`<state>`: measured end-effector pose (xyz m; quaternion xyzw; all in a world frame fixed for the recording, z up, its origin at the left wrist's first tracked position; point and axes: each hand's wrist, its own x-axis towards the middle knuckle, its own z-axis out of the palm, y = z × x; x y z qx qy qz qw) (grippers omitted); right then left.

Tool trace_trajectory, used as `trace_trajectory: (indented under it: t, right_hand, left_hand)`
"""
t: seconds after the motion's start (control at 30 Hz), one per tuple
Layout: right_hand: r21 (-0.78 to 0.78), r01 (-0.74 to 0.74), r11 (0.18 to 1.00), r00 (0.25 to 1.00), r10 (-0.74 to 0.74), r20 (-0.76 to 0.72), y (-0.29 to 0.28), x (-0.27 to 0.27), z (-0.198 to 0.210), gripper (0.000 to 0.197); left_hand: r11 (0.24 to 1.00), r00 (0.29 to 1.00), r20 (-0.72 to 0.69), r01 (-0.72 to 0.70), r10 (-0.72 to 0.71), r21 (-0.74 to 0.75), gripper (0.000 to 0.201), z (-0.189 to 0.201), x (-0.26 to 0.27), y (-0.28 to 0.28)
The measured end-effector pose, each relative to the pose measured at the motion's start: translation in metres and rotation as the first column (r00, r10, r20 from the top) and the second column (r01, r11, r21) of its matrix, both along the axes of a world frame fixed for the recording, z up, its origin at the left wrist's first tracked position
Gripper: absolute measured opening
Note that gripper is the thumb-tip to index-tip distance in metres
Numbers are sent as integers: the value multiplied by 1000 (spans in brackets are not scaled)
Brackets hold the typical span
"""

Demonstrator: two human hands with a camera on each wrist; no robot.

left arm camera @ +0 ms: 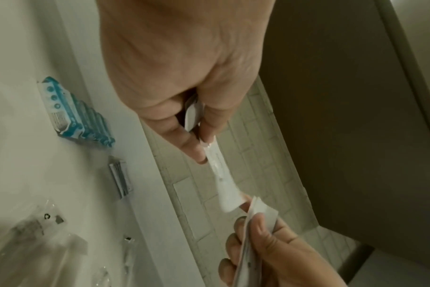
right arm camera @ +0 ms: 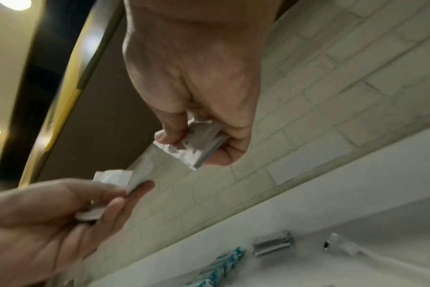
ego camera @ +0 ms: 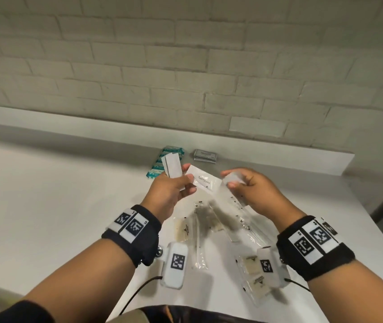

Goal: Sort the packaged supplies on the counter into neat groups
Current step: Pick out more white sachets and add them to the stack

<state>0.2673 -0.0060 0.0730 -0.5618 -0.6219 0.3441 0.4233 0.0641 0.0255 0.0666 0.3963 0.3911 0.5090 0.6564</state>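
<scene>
Both hands are raised above the white counter [ego camera: 69,194]. My left hand [ego camera: 184,181] grips a small stack of white sachets [ego camera: 171,166] that stick up past the fingers. It also pinches one end of a white sachet printed "Toothpaste" [ego camera: 205,180], which stretches toward my right hand [ego camera: 233,183]. In the right wrist view, my right hand [right arm camera: 184,147] grips its own stack of white sachets [right arm camera: 201,143]. In the left wrist view, the toothpaste sachet [left arm camera: 220,170] runs from my left fingers [left arm camera: 192,147] to the right hand's thumb [left arm camera: 263,229].
A row of teal packets [ego camera: 174,149] and a stack of grey packets [ego camera: 205,155] lie by the back ledge. Several clear packets [ego camera: 199,229] are scattered on the counter under my wrists. The counter's right edge [ego camera: 372,217] is close by.
</scene>
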Motion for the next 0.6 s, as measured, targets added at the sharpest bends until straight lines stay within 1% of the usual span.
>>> trace_trajectory:
  t: [0.07, 0.17, 0.2, 0.27, 0.3, 0.33, 0.37, 0.47, 0.5, 0.53, 0.6]
  right_hand:
    - [-50, 35, 998, 999, -35, 0, -1, 3, 4, 20]
    - [-43, -60, 997, 998, 59, -32, -4, -4, 16, 18]
    - [-43, -101, 994, 995, 101, -1, -4, -9, 18, 17]
    - [-99, -151, 984, 977, 164, 138, -2, -21, 19, 11]
    - [-137, -143, 980, 963, 170, 210, -2, -27, 17, 7]
    - [-157, -114, 981, 958, 150, 245, -1, -32, 14, 10]
    - [-158, -67, 985, 963, 105, 248, -1, -36, 11, 15]
    - [-137, 74, 988, 985, -50, 168, 3, -36, 4, 31]
    - [-134, 98, 986, 987, -79, 138, 4, -33, 3, 31]
    - [-125, 106, 987, 991, -95, 89, 4, -31, 4, 25]
    - [-106, 77, 991, 994, -84, -67, 2, -29, 9, 10]
  left_hand:
    - [999, 999, -47, -26, 27, 20, 24, -2, 1, 1]
    - [999, 993, -116, 10, -4, 53, 20, -3, 7, -1]
    - [998, 991, -129, 36, -28, 61, 19, -2, 9, -2]
    - [993, 989, -121, 92, -82, 75, 18, 0, 15, -6]
    - [990, 988, -109, 114, -105, 80, 18, 1, 17, -8]
    - [989, 988, -95, 128, -121, 79, 18, 2, 18, -9]
    - [988, 989, -72, 136, -132, 66, 20, 3, 18, -8]
    - [983, 982, 54, 181, -179, -23, 26, 5, 8, -4]
    - [977, 975, 77, 210, -207, -36, 28, 4, 4, -4]
    - [972, 971, 65, 234, -231, -34, 28, 3, 2, -4]
    - [967, 967, -11, 253, -253, -7, 29, 1, -1, -7]
